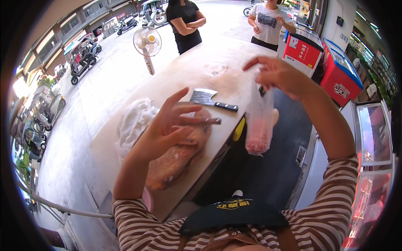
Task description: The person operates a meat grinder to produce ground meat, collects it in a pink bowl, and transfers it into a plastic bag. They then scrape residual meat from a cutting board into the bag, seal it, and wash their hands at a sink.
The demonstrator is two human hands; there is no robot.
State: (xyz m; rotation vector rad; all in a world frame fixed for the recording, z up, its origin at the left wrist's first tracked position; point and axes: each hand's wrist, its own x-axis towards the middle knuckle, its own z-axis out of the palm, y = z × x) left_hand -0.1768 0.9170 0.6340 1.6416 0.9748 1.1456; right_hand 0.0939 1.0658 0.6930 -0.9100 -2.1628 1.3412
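Observation:
My left hand [168,125] hovers with fingers apart above a worn brown chopping board [176,163] that looks wooden. A brown handle [213,121], apparently a knife's, shows just past the fingertips; the rest is hidden. From my right hand [279,77] hangs a clear plastic bag [259,125], its bottom filled with pink, minced-looking meat. It dangles beside the table edge, over the dark floor. Beyond the board, a cleaver [204,96] with a black riveted handle lies flat on the white tabletop [188,78]. Crumpled white plastic bags [135,122] are heaped to the board's left.
Two people, one in a black shirt [185,15] and one in a white shirt [267,20], stand beyond the table. A standing fan [147,44] is at far left. Red chest freezers [303,50] line the right side. Something yellow [239,129] shows by the table edge.

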